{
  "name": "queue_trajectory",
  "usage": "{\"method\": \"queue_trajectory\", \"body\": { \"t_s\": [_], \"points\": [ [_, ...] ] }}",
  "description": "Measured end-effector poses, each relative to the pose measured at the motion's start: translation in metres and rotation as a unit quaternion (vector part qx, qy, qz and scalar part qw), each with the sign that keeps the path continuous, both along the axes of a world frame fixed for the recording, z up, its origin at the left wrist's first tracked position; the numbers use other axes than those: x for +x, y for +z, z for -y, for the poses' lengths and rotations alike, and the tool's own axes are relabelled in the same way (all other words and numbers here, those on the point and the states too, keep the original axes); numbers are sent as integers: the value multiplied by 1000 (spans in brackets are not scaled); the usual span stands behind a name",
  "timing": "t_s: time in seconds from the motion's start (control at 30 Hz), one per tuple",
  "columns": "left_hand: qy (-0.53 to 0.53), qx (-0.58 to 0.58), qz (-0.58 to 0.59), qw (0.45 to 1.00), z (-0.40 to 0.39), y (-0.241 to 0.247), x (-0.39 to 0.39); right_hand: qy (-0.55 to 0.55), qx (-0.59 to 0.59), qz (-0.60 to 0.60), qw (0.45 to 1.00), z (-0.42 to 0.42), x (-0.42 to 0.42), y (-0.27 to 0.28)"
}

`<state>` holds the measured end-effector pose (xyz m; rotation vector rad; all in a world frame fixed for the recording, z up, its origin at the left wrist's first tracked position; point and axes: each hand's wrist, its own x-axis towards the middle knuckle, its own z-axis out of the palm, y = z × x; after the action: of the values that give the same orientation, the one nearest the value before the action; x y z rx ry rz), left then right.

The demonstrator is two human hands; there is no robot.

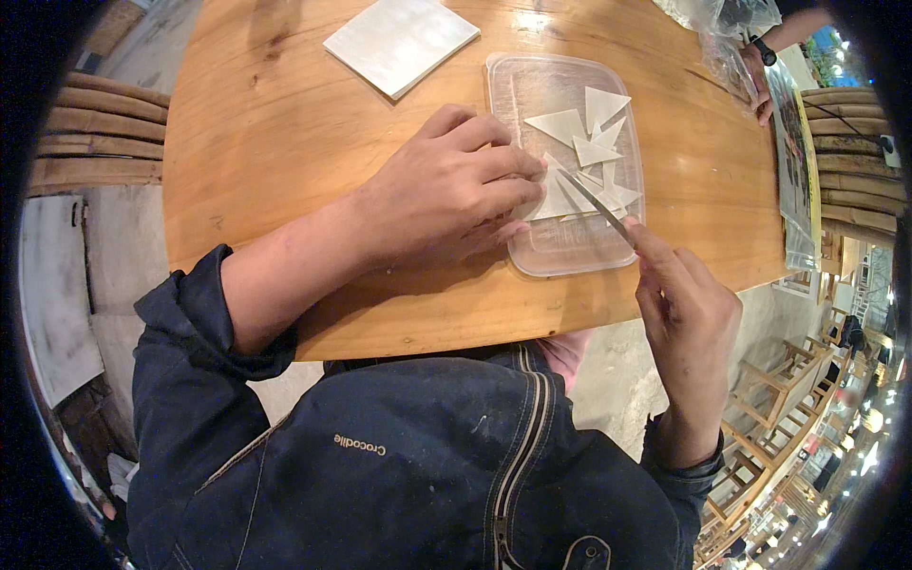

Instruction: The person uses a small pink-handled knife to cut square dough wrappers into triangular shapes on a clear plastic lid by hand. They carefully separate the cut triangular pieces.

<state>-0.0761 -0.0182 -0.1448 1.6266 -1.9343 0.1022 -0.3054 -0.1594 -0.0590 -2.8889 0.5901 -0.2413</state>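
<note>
A translucent plastic lid lies on the table just ahead of me. Several thin off-white triangles, apparently cut wrapper sheets, are scattered and overlapping on it. My left hand reaches over the lid's left side, fingertips pressing down a larger pale sheet whose left part the fingers hide. In my right hand is a narrow-bladed knife, its handle covered by the fingers. The blade slants up and left, its tip at the sheet near my left fingertips. Beyond my left hand sits a stack of square off-white sheets.
The wooden table has its near edge close to my body. At the far right, another person's hand with a watch is beside a clear plastic bag. A flat plastic-covered item lies along the right edge. Bamboo seating stands beyond.
</note>
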Motion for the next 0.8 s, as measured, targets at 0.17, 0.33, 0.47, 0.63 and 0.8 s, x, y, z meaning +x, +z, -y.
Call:
{"method": "queue_trajectory", "body": {
  "t_s": [0.17, 0.33, 0.47, 0.63, 0.8],
  "points": [
    [1, 4, -8, 1000, 1, 0, 0, 16, -21, -31, 999, 3, 5, 5],
    [2, -1, -7, 1000, 2, -3, 1, 31, -16, -44, 998, 5, 8, 8],
    [7, 9, -13, 1000, 2, -1, -1, 41, -26, -56, 997, 7, 10, 10],
    [6, 13, -9, 1000, 2, -2, -1, 41, -23, -63, 997, 7, 11, 12],
    [17, 43, 3, 999, 2, 3, -2, 43, -26, -74, 996, 7, 12, 14]
  ]
}}
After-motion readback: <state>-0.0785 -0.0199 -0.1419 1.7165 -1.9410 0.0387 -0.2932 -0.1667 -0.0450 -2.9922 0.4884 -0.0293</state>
